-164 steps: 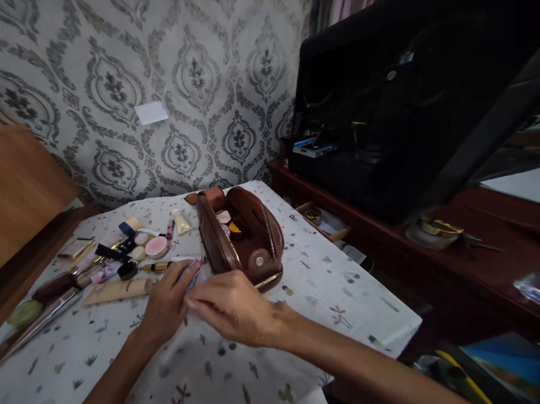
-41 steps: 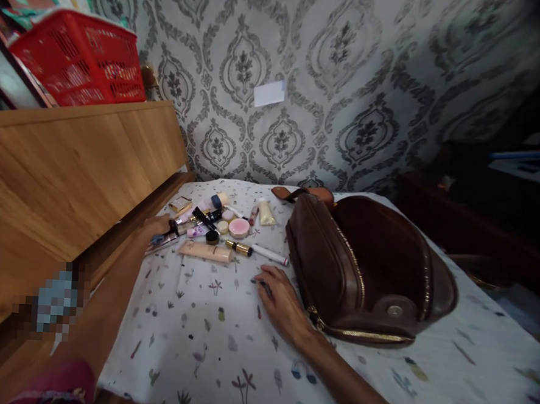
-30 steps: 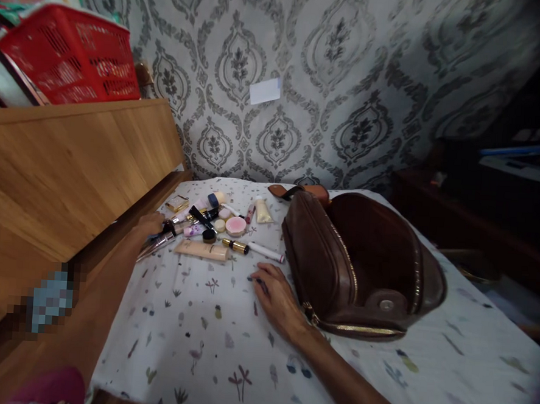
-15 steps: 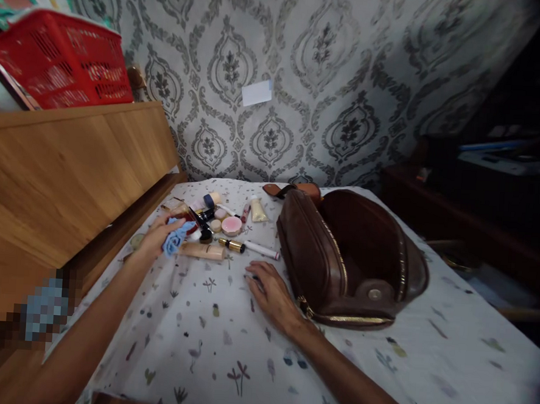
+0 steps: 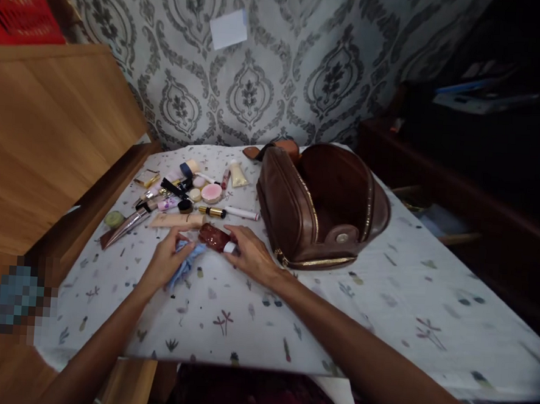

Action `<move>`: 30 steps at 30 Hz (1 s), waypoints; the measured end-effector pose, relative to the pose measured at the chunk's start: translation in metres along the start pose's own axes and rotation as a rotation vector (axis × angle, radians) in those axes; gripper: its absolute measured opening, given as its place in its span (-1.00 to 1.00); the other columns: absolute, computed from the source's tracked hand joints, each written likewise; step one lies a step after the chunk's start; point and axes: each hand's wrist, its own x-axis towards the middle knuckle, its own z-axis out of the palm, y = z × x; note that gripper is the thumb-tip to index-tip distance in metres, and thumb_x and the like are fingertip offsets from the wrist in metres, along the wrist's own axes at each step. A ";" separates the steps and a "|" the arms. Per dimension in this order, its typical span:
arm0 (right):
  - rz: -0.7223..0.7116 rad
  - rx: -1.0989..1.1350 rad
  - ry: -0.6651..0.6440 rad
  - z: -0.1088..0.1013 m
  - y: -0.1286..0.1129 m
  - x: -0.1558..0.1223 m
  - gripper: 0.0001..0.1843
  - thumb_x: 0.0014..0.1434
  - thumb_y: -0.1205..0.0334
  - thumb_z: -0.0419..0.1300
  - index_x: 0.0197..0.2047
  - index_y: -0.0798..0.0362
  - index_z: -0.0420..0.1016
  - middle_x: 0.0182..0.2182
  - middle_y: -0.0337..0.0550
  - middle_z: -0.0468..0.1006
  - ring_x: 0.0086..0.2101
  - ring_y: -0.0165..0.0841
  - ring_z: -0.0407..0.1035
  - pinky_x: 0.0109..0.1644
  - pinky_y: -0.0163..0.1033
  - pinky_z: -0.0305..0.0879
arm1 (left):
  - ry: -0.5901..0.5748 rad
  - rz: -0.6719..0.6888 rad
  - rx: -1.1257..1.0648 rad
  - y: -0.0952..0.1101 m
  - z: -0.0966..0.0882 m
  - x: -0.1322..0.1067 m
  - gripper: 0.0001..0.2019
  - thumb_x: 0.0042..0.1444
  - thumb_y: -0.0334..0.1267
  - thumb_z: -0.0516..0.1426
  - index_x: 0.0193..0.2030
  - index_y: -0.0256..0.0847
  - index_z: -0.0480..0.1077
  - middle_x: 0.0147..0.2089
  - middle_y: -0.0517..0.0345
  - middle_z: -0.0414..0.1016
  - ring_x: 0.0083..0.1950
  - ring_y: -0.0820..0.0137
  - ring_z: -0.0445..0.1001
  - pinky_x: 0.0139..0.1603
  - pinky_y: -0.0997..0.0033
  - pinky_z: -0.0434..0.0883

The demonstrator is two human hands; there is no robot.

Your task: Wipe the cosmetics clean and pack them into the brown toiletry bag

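My left hand (image 5: 166,258) has its fingers closed on a crumpled blue cloth (image 5: 185,265). Just right of it, a small bottle with dark red contents (image 5: 213,237) and a white cap is held by my right hand (image 5: 254,256), whose fingers are at the cap end. The bottle lies tilted between the two hands, low over the table. Behind them is a beige tube (image 5: 177,221), with a gold and black lipstick tube (image 5: 212,212) and a white pen-like stick (image 5: 242,213) close by.
Several cosmetics are spread at the left, among them a pink compact (image 5: 211,193) and a cream tube (image 5: 238,174). An unzipped brown leather bag (image 5: 283,209) stands right of them on the patterned tablecloth (image 5: 262,335). A wooden panel (image 5: 58,140) borders the left side.
My left hand has come back from the cosmetics towards me with the cloth. The red bottle is now between my hands, and my right hand has closed on it. The view has shifted.
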 end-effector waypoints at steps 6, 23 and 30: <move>0.055 -0.101 0.037 -0.001 -0.002 0.000 -0.59 0.10 0.24 0.36 0.00 0.10 0.41 -0.07 0.00 0.46 0.00 -0.15 0.32 0.06 -0.09 0.32 | 0.204 0.449 0.193 0.030 0.013 0.004 -0.84 0.29 -0.18 0.08 -0.19 -0.16 0.44 -0.21 0.12 0.50 -0.13 0.31 0.47 -0.06 0.34 0.42; 0.008 -0.144 -0.002 -0.005 0.002 0.001 -0.86 0.12 0.30 0.32 -0.31 0.06 0.40 -0.24 -0.09 0.43 -0.17 -0.23 0.31 -0.12 -0.21 0.27 | 0.129 0.616 0.620 -0.003 0.012 0.012 -0.70 0.32 -0.34 -0.03 0.09 -0.23 0.43 0.02 -0.09 0.50 0.06 0.17 0.44 0.12 0.12 0.44; -0.051 0.020 0.004 -0.009 0.000 -0.005 -0.81 0.14 0.48 0.15 -0.21 0.01 0.36 -0.31 -0.21 0.45 -0.33 -0.34 0.31 -0.24 -0.29 0.20 | 0.196 0.523 0.413 0.005 0.003 0.003 -0.72 0.34 -0.27 -0.03 0.04 -0.18 0.45 -0.03 0.01 0.51 0.03 0.24 0.47 0.11 0.21 0.43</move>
